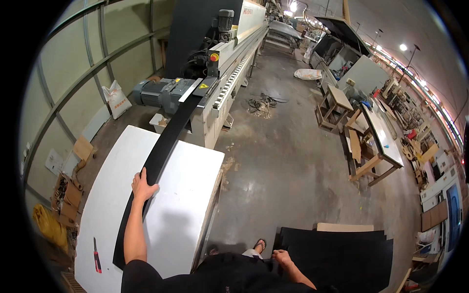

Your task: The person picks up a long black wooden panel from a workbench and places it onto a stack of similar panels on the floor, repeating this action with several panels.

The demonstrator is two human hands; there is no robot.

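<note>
Your left hand (142,189) rested, fingers spread wide, on the black strip (169,136) over the white counter (188,171); your right hand (282,257) curled near black panels (342,256), grip indeterminable.

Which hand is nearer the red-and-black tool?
Left. The left hand is on the black strip, ahead and right of the tool; the right hand is much farther right, by the black panels.
</note>
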